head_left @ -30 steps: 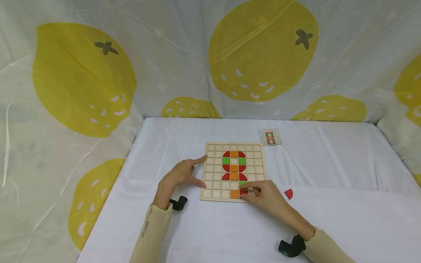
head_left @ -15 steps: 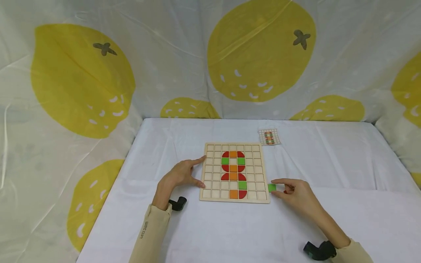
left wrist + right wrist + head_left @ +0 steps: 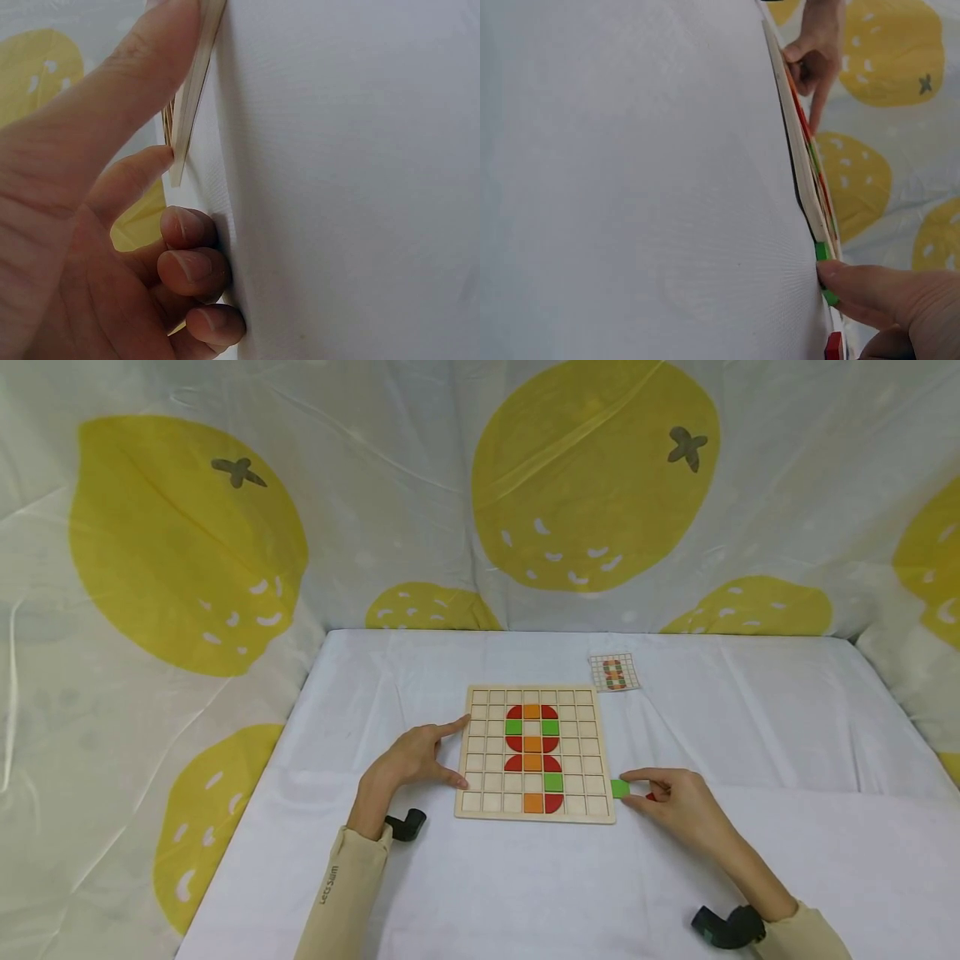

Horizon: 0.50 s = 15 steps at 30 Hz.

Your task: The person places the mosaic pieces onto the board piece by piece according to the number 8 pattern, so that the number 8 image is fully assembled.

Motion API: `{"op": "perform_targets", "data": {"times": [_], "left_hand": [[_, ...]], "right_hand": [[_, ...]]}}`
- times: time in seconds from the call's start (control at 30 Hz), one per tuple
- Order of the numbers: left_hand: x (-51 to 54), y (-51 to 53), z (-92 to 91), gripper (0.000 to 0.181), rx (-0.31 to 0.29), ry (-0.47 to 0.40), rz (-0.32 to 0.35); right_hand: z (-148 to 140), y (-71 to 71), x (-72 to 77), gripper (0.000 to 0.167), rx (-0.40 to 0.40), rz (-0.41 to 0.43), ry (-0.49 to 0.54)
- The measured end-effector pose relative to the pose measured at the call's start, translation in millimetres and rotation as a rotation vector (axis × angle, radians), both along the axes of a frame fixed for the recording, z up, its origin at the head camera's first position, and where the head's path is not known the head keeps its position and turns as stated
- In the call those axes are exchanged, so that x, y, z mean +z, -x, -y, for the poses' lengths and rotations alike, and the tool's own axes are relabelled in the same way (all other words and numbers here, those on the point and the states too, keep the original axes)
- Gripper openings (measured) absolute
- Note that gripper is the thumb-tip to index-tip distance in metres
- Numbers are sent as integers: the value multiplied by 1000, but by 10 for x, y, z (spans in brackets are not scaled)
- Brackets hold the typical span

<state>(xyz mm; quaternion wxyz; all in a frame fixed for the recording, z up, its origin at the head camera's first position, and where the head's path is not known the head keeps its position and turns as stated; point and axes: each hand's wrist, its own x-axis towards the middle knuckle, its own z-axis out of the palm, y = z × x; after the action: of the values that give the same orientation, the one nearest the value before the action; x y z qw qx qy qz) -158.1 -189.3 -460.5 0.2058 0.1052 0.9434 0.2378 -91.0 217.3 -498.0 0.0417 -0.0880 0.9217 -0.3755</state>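
Observation:
A square wooden grid board [image 3: 487, 760] lies on the white cloth, with red rounded pieces [image 3: 553, 803], green squares [image 3: 552, 783] and orange squares [image 3: 533, 803] set in its middle columns. My left hand [image 3: 408, 756] touches the board's left edge with thumb and forefinger spread; in the left wrist view its other fingers [image 3: 193, 271] curl loosely against the cloth. Just off the right edge of the board, my right hand [image 3: 678, 797] pinches a loose green square tile [image 3: 619, 788] between thumb and forefinger. A loose red piece [image 3: 834, 346] lies by that hand, mostly hidden in the head view.
Behind the board's right corner lies a small pattern card [image 3: 615, 672] printed with a coloured grid. A curtain with large yellow lemons [image 3: 600, 468] stands at the back and sides. Black wrist devices [image 3: 729, 928] sit at both cuffs.
My right hand has moved off the board's lower part to the right and now pinches the loose green tile, uncovering the pieces it hid. The left hand stays at the edge.

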Motion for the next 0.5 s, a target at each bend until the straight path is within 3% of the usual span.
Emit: {"op": "perform_targets", "data": {"times": [0.5], "left_hand": [[5,-5,5,114,2,-27,-1]], "right_hand": [[-34,-5,5,26,-15,-39,20]]}}
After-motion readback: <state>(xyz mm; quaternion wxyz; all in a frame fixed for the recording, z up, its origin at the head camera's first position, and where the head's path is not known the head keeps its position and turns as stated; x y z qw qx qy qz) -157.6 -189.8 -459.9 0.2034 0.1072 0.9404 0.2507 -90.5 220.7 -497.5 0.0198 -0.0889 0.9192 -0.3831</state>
